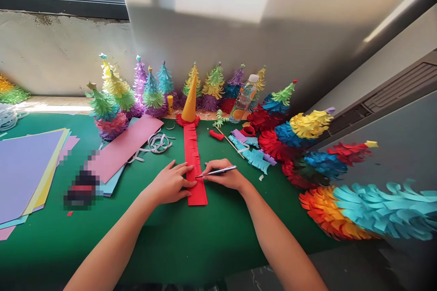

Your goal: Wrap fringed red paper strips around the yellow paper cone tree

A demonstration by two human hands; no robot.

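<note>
A red paper strip [191, 154] lies lengthwise in front of me, with several slits along its right edge. My left hand [173, 182] rests on its left side, fingers spread and pressing it down. My right hand [223, 175] is closed round a slim silver pen-shaped craft knife [220, 170], its tip touching the strip beside my left fingers. At the strip's far end stands a yellow paper cone [190, 104], with red fringe around its base.
Fringed paper trees [153, 91] line the back and right. A bottle [243, 100] stands behind paper scraps [252, 154]. To the left lie a pink sheet [119, 150], curled white strips [160, 142] and stacked coloured sheets [27, 173] on the green tabletop [177, 245].
</note>
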